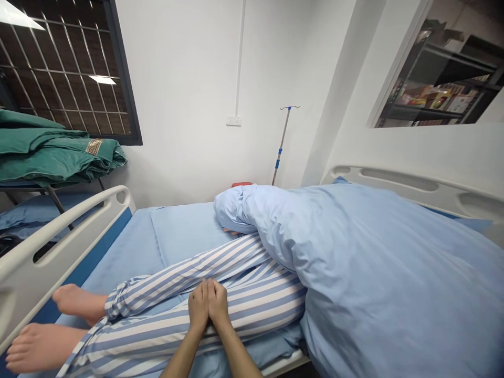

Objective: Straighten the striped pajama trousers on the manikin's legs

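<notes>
Blue-and-white stripes run lengthwise down the loose, wrinkled trousers (264, 305).

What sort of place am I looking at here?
Probably a hospital ward or care-training room: there's a hospital-style bed, a drip stand by the wall, and striped pyjama trousers on someone's or a mannequin's legs.

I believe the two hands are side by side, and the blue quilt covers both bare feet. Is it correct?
Not quite: in the head view, both bare feet lie uncovered, outside the blue quilt. The left hand and right hand are indeed side by side.
</notes>
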